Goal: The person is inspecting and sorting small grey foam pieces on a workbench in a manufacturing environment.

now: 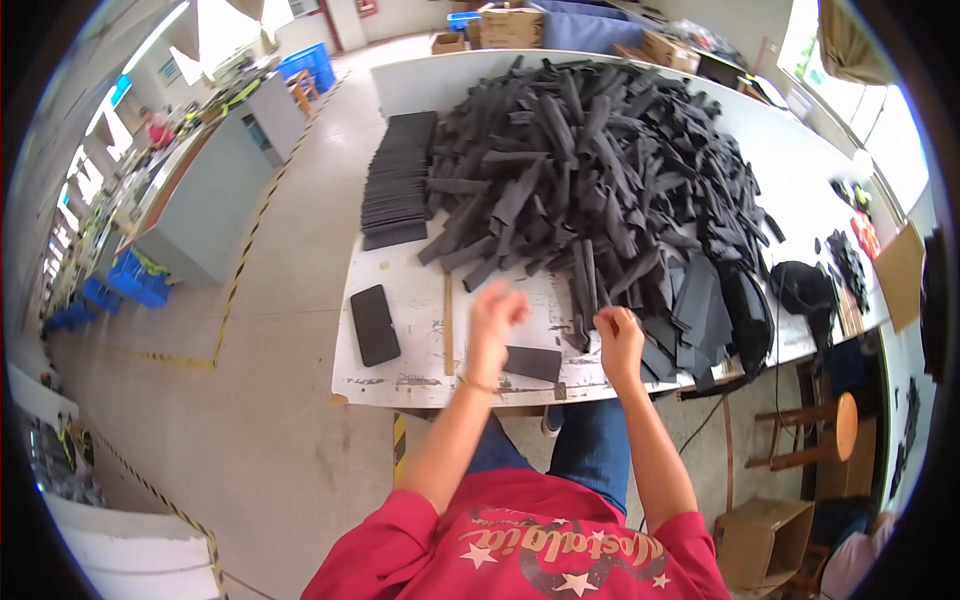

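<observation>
My left hand (pixel 497 318) is smeared by motion above the white table (pixel 420 375), its fingers too blurred to read. My right hand (pixel 621 345) is closed in a pinch at the lower end of a dark grey fabric strip (pixel 584 285) at the near edge of the heap. Between my hands, close to the front edge, a flat dark rectangular piece (pixel 532 363) lies on the table. Behind them rises a big loose heap of dark strips (pixel 590 150), many curled or folded. To its left, similar pieces lie overlapped in a neat row (pixel 396 185).
A black rounded rectangular slab (pixel 375 325) and a thin wooden strip (pixel 448 325) lie at left on the table. Black bundles (pixel 800 290) sit at right, with a cable hanging down. A wooden stool (pixel 825 430) and cardboard box (pixel 765 545) stand on the floor at right.
</observation>
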The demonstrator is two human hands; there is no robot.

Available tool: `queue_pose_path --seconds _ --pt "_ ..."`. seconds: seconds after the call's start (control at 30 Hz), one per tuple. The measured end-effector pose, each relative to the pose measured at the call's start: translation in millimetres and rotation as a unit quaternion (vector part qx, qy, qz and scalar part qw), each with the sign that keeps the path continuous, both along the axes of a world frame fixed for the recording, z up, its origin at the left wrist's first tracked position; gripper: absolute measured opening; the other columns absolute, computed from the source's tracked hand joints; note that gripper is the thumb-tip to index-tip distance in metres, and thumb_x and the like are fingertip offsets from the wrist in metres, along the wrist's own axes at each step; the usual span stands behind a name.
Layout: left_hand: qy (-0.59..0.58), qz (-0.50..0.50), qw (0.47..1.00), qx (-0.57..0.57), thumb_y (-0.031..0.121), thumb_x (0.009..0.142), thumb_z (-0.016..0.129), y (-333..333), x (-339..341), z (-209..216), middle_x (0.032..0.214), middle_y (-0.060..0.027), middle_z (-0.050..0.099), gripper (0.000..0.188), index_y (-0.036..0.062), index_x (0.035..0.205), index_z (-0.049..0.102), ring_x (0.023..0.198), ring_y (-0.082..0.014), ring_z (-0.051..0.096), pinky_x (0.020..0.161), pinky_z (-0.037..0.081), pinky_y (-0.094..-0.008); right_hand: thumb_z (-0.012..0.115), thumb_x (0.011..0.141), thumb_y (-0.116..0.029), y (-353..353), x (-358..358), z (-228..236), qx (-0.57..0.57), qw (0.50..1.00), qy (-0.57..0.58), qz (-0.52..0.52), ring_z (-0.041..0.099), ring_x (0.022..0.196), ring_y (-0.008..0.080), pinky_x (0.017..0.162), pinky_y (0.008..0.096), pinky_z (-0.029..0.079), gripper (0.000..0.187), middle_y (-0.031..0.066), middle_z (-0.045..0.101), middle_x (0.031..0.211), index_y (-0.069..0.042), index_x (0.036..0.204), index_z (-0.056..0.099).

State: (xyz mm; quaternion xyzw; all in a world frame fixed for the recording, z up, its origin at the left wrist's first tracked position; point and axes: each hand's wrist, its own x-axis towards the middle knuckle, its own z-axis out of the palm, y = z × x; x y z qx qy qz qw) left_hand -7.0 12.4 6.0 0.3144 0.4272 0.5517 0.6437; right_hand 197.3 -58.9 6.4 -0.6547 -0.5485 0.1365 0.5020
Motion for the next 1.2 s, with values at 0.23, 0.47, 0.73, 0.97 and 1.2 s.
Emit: queue_pose_path --seconds 0.23,0.47,0.73,0.97,1.2 --pt "-0.110 0.137 0.983 0.044 0.025 0.093 0.057 70.7 -46.4 60.3 0.083 -0.0088 0.064 0.022 0.0035 0.095 0.056 0.071 -0.0169 0.062 0.062 0.050 -0.0279 0.060 0.091 -0.005 -46.0 -30.3 8.7 -0.095 0.938 0.319 0.093 0.059 0.061 0.0102 0.057 0.0232 0.046 0.008 0.0028 0.060 0.072 0.002 0.093 0.061" --pt "-0.227 -0.272 0.930 -0.101 0.028 0.095 0.059 -70.7 25.1 -18.8 0.116 -0.0120 0.062 0.037 -0.0019 0.118 0.057 0.103 -0.0224 0.062 0.090 0.050 -0.0343 0.064 0.091 -0.011 -61.0 -36.9 19.0 -0.125 0.925 0.325 0.152 0.056 0.062 0.0063 0.056 0.0212 0.044 0.011 -0.0006 0.061 0.073 -0.001 0.094 0.062" --pt "-0.214 -0.243 0.944 -0.070 0.012 0.099 0.047 -79.7 27.9 -8.3 0.115 -0.0183 0.063 0.030 -0.0031 0.124 0.054 0.106 -0.0292 0.062 0.095 0.050 -0.0439 0.063 0.092 -0.014 -69.5 -2.6 5.9 -0.169 0.927 0.322 0.093 0.060 0.062 0.0122 0.055 0.0252 0.046 0.013 0.0053 0.065 0.073 -0.001 0.092 0.063" --pt "-0.195 -0.197 0.958 -0.078 0.006 0.098 0.041 -73.7 26.0 1.1 0.110 -0.0239 0.062 0.031 -0.0052 0.125 0.049 0.103 -0.0384 0.063 0.091 0.054 -0.0507 0.055 0.081 -0.014 -37.3 69.2 -40.4 -0.172 0.793 -0.584 -0.034 0.056 0.096 0.0256 0.083 0.0366 0.044 0.028 0.0117 0.062 0.100 0.001 0.104 0.062" --pt "-0.163 -0.149 0.974 -0.052 0.003 0.093 0.052 -76.0 5.3 4.4 0.105 -0.0208 0.064 0.025 -0.0059 0.116 0.052 0.096 -0.0351 0.066 0.085 0.057 -0.0469 0.053 0.082 -0.013 -27.8 74.8 -32.2 -0.145 0.797 -0.583 0.071 0.056 0.094 0.0272 0.083 0.0369 0.045 0.016 0.0134 0.061 0.098 -0.002 0.092 0.061"
